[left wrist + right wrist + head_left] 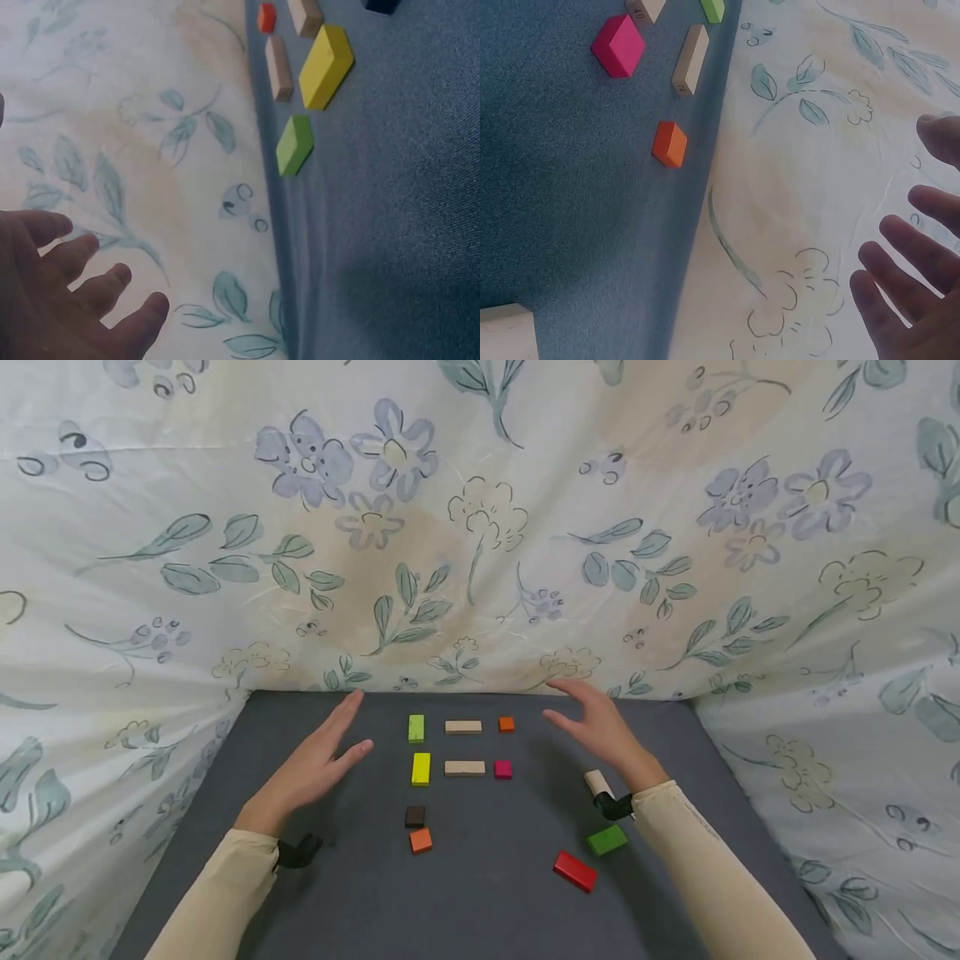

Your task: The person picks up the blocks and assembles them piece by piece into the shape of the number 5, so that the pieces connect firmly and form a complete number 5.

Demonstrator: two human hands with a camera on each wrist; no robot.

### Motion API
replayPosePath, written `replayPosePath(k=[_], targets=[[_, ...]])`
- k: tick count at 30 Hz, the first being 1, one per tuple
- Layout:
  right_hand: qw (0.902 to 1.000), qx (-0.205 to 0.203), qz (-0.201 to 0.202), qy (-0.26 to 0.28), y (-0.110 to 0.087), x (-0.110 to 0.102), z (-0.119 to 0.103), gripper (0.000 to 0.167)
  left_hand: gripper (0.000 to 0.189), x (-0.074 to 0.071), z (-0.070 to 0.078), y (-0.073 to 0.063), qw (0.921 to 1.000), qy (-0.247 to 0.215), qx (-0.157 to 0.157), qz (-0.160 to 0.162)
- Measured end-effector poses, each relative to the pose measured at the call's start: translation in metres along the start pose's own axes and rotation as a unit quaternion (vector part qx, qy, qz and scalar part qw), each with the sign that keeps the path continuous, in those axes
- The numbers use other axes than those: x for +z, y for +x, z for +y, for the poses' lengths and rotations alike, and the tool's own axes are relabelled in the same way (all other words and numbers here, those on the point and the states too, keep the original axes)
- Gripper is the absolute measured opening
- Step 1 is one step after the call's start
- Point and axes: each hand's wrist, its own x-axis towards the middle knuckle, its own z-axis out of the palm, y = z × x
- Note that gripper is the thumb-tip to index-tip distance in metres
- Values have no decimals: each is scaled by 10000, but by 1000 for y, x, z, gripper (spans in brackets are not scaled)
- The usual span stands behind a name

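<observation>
My left hand (pixel 311 768) hovers over the dark cloth with fingers extended and thumb apart, holding nothing. Nearest to it are a light green block (pixel 416 728) and a yellow block (pixel 421 769). My right hand (pixel 600 727) is also raised, fingers spread and slightly bent, with nothing in it. An orange block (pixel 507 725) and a magenta block (pixel 503 769) lie to its left. Two plain wooden blocks, a far one (pixel 462 727) and a nearer one (pixel 464 768), lie between the coloured ones. Under the right wrist sits another wooden block (pixel 597 782), partly hidden.
A dark brown block (pixel 415 816) and an orange block (pixel 421 840) lie nearer the front. A green block (pixel 607 840) and a red block (pixel 575 871) lie at right, beside the right sleeve. Flowered fabric (pixel 480 568) hangs behind and along both sides of the dark tabletop (pixel 480 902).
</observation>
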Motion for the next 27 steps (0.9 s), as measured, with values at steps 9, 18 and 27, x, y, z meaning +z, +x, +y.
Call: replayPosePath(k=[9, 18, 27], targets=[[9995, 39, -227, 207, 19, 12, 1, 59, 88, 10, -1, 16, 9998, 63, -111, -149], [9982, 205, -432, 360, 31, 31, -5, 56, 88, 21, -6, 22, 9996, -9, -139, -243], [9965, 202, -698, 404, 48, 45, -4, 57, 88, 32, -9, 30, 9993, -98, -80, -346]])
